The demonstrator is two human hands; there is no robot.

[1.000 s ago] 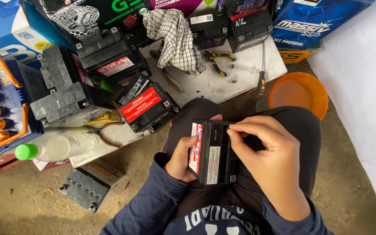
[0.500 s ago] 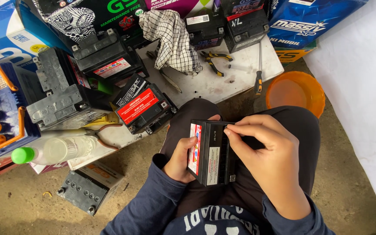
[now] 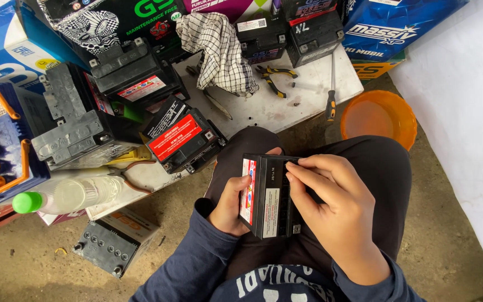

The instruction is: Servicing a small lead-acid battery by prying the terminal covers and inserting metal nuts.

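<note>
Small black battery [image 3: 269, 196] propped on the lap, centre frame; left hand [image 3: 231, 202] cupped around its labelled side, right hand [image 3: 339, 210] draped over the far edge, fingertips [image 3: 294, 174] pressing its top. Could slide off the thigh onto the dirt floor [image 3: 40, 274] if either grip eases
</note>
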